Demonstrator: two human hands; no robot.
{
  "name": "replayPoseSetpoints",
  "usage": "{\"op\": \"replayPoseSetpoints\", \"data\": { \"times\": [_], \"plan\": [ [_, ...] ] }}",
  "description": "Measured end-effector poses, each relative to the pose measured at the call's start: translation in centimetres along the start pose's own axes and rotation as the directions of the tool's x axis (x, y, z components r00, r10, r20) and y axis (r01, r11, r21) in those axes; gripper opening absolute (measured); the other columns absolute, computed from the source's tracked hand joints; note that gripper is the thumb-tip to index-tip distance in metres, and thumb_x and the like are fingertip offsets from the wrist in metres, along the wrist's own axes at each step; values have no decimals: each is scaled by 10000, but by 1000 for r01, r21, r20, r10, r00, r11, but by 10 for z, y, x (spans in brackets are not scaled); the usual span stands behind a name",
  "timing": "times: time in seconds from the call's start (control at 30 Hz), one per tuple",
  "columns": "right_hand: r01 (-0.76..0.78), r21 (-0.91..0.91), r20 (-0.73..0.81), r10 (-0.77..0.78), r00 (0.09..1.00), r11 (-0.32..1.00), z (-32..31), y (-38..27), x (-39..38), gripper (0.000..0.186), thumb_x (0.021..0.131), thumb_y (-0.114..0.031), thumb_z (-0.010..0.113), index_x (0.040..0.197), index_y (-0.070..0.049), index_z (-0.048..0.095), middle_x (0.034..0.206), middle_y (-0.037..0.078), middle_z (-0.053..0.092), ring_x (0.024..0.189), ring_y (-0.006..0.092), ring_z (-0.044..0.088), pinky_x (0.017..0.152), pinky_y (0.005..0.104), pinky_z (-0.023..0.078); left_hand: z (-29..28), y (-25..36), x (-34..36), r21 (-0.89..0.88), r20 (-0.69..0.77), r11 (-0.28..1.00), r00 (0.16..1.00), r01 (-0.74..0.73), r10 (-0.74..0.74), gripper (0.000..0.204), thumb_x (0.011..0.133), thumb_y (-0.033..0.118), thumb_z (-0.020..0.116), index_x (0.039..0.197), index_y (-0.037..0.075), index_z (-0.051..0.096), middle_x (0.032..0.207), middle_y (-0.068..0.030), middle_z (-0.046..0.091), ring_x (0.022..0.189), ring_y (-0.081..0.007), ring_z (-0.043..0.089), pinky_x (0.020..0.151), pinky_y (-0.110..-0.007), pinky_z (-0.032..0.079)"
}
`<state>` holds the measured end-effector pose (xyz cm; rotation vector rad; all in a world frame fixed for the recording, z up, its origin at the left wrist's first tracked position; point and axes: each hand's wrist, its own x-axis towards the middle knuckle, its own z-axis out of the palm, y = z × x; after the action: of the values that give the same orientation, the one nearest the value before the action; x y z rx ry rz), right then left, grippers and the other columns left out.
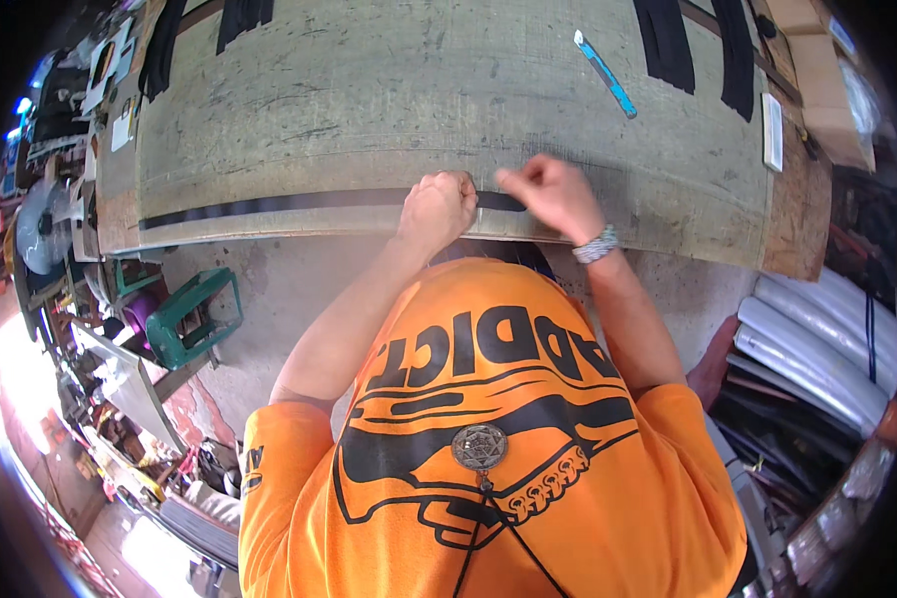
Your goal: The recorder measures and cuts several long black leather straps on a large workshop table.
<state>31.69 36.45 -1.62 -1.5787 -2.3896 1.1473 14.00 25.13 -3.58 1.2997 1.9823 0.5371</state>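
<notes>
A long black strip (299,202) lies along the front edge of the worn table (389,120). My left hand (439,209) rests on it toward its right part, fingers curled and closed, apparently gripping the strip. My right hand (553,194) is just to the right, over the strip’s right end, with bent fingers smeared by motion; whether it holds anything is unclear. Farther back on the table lies a slim blue tool (605,75) with a white tip.
Black strips (666,45) lie at the back on both sides, and a white slim object (772,133) at the right edge. Cardboard (829,90) is beyond it. A green plastic stool (184,319) stands low at left; silvery rolls (817,349) lie at lower right. Clutter lines the left.
</notes>
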Motion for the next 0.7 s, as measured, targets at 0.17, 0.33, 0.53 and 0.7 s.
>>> {"op": "replayPoseSetpoints", "data": {
  "times": [0.17,0.33,0.53,0.7],
  "plan": [
    [-48,-309,-696,-191,692,950,-65,115,89,448,881,-445,694,1092,-50,674,1057,194,650,1016,390,609,879,487,492,3,3,1,105,33,993,998,56,-60,113,855,176,668,911,95,725,944,-161,732,950,-371,690,851,-482,544],
    [-36,-437,-609,-267,747,899,-68,149,118,298,871,-314,721,1007,-54,669,1070,185,631,1030,391,586,890,494,474,-1,12,-2,218,-73,975,997,37,-22,138,828,205,720,890,83,737,878,-131,743,856,-353,710,780,-448,560],
    [118,-286,-509,-255,823,951,-54,157,98,188,844,-194,738,944,-63,648,972,176,631,951,394,584,856,496,463,6,4,0,189,-130,981,989,-51,76,110,812,195,706,844,92,728,833,-122,725,819,-345,701,746,-447,548],
    [67,-311,-625,-257,737,948,-19,129,46,268,840,-181,740,1054,-63,630,957,190,617,947,397,580,840,505,455,15,-8,-2,138,-204,984,969,-109,136,98,802,186,710,802,88,711,788,-105,688,773,-315,682,717,-424,541]
  ]
}}
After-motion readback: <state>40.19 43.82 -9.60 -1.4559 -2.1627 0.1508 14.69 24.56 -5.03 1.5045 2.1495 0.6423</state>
